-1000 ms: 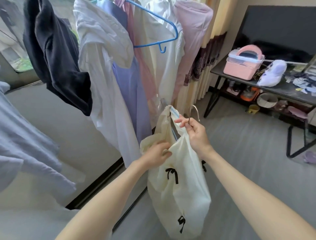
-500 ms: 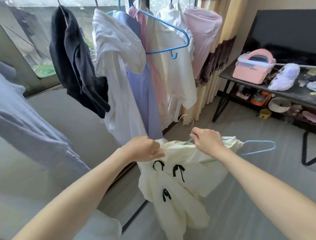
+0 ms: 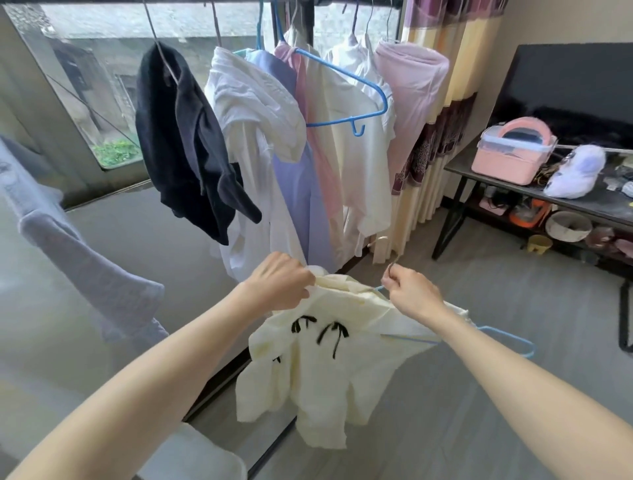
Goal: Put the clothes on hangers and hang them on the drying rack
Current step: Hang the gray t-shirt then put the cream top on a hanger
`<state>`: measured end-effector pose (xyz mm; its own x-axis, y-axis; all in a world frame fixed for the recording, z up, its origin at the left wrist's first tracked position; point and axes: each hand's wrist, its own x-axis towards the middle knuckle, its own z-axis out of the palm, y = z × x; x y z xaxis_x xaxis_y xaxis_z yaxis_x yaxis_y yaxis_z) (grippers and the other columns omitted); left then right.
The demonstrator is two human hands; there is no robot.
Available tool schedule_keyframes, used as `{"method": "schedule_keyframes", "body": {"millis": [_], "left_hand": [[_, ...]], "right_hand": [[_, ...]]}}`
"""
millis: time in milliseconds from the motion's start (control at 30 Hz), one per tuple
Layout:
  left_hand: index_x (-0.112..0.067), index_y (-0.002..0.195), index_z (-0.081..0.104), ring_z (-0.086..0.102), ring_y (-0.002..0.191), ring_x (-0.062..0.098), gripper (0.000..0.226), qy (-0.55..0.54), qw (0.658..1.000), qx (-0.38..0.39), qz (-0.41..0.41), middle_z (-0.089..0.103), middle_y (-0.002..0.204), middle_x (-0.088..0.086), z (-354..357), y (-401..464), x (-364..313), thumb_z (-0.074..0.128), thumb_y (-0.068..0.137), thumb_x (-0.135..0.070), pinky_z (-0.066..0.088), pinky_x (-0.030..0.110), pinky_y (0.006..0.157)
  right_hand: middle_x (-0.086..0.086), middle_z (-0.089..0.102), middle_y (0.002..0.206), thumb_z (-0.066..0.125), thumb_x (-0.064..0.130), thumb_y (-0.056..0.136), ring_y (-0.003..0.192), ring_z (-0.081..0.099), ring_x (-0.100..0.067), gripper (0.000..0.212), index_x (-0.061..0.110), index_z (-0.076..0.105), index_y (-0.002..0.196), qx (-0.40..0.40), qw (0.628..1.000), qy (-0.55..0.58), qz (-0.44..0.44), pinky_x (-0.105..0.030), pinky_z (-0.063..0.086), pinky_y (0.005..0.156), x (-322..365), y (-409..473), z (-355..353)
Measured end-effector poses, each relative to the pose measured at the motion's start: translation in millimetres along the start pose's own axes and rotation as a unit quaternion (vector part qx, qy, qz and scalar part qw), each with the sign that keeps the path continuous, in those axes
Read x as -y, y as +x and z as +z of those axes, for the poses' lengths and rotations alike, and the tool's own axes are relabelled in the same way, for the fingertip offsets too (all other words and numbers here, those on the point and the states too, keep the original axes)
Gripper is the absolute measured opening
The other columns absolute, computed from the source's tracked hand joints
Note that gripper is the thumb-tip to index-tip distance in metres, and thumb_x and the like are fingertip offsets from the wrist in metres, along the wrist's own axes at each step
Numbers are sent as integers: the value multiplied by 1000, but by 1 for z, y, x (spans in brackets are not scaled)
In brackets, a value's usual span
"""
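A cream garment with black bows point(image 3: 322, 370) hangs over a light blue hanger point(image 3: 507, 339) at waist height. My left hand point(image 3: 279, 282) grips the garment's left shoulder. My right hand point(image 3: 409, 291) pinches the hanger at the base of its metal hook point(image 3: 380, 241). The hanger's right arm sticks out bare past the cloth. Above, the rack bar point(image 3: 308, 2) carries a black garment point(image 3: 185, 144), a white shirt point(image 3: 253, 137), lilac, pink and cream pieces, and a bare blue hanger point(image 3: 356, 106).
A grey garment point(image 3: 85, 267) hangs at the left. A dark table point(image 3: 507, 181) at the right holds a pink box point(image 3: 513, 149) and a white object, with clutter on its lower shelf. Curtains point(image 3: 442, 113) hang beside the window. Grey floor lies below.
The garment went from hanging bunched and vertical to spread across the hanger, held level. My view has tilted up, bringing the rack bar and hanger hooks into sight.
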<state>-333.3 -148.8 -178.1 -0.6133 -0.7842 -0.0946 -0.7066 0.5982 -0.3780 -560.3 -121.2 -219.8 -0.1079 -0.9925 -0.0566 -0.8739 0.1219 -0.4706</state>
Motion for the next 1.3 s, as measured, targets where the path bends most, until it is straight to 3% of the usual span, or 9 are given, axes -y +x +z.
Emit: {"method": "schedule_keyframes", "body": {"millis": [133,300,400,567,733,933,1067,1233,1300], "left_hand": [[-14,94,63,50,91,22,18,-102,990,-95,26,63,94,2,15,-9,2,53,92,-28,34,30,75],[-8,104,61,33,129,33,17,-224,962,-72,-137,31,145,14,35,-18,-6,52,93,-17,44,40,86],[-6,105,55,54,103,32,15,-402,891,-16,-209,55,115,14,49,-16,-12,45,96,-13,39,31,69],[-7,105,52,49,79,22,18,-545,783,-132,-269,56,86,4,57,-21,-24,35,97,-8,36,22,61],[-14,101,46,51,68,30,16,-422,865,-219,-163,60,80,10,49,-15,-20,38,93,-2,42,38,60],[-14,107,46,50,55,33,13,-310,930,-179,-83,57,67,10,53,-18,-15,37,98,-18,38,38,51],[-12,106,48,45,58,22,15,-382,902,-172,-108,48,64,-5,52,-20,-25,38,99,-20,34,32,55],[-20,93,42,39,56,12,11,-593,762,-168,-202,49,68,-4,45,-12,-36,35,100,-25,35,31,61],[-19,94,41,40,51,9,8,-561,777,-184,-217,65,91,-6,45,-14,-35,36,99,-22,35,31,60]], "right_hand": [[-7,66,98,37,24,95,96,57,-34,16,18,51,91,-44,998,-34,-39,-36,35,70,4,-7,4],[-8,63,94,39,20,96,96,53,-29,22,9,58,98,-124,990,-10,-70,-31,28,68,10,-15,4],[-8,62,92,39,19,96,93,54,-29,22,9,59,97,-141,987,-9,-71,-30,25,67,12,-18,7],[-8,61,93,39,12,93,97,51,-29,15,15,54,94,-44,992,-65,-99,-34,30,73,10,-13,8],[-3,64,94,40,8,85,94,55,-28,15,23,43,82,17,982,-166,-93,-35,30,71,6,-12,17],[4,60,79,43,23,91,87,54,-27,21,22,56,74,-78,971,196,110,-39,40,80,-25,6,1],[9,51,64,45,23,93,69,46,-17,25,24,54,71,-57,970,227,66,-36,37,72,-27,3,4],[15,46,60,46,12,92,61,43,-4,20,20,55,76,105,982,141,-62,-27,36,66,-7,-11,15],[14,47,61,45,12,91,62,43,-7,23,21,54,73,117,983,126,-66,-31,37,68,-6,-10,19]]}}
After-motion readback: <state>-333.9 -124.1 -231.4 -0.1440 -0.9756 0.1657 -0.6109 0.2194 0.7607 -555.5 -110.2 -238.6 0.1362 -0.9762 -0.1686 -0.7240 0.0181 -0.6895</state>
